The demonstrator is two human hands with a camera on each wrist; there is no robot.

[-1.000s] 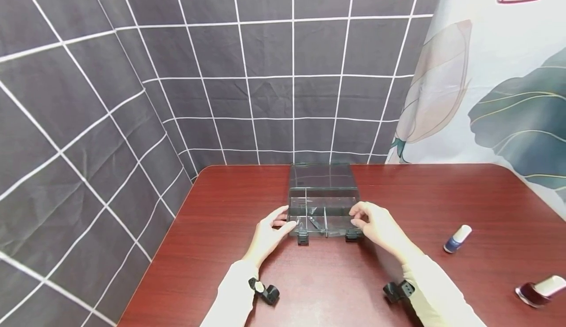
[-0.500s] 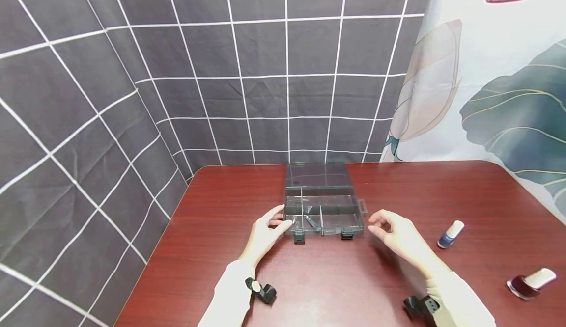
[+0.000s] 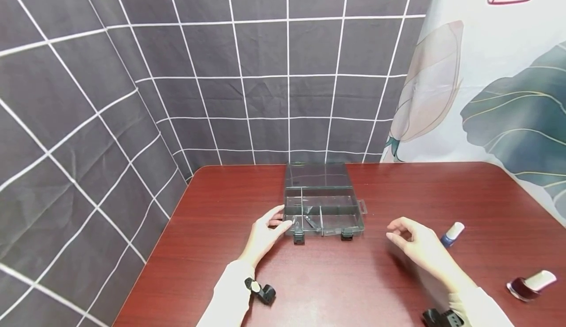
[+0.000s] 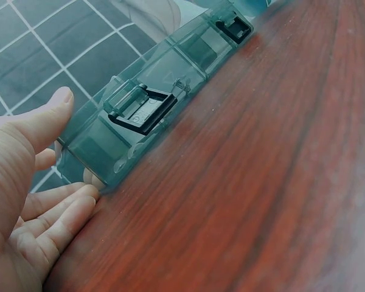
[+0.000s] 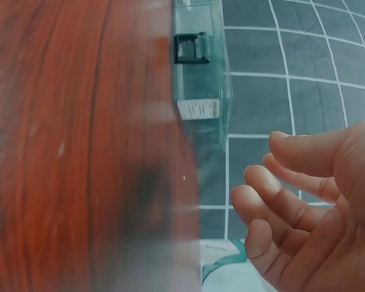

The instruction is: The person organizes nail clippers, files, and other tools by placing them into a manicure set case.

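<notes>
Presently we noted left hand [image 3: 264, 234] resting fingertips against open organizer box [image 3: 323, 209]; right hand [image 3: 420, 248] loosely curled, empty, near blue bottle [image 3: 452, 233]. Risk judged: careless reach topples bottle.

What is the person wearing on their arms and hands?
Both arms wear long cream-white sleeves, left sleeve and right sleeve. A small black gadget is strapped at each wrist: left, right. The left hand and right hand are bare, no gloves.
</notes>
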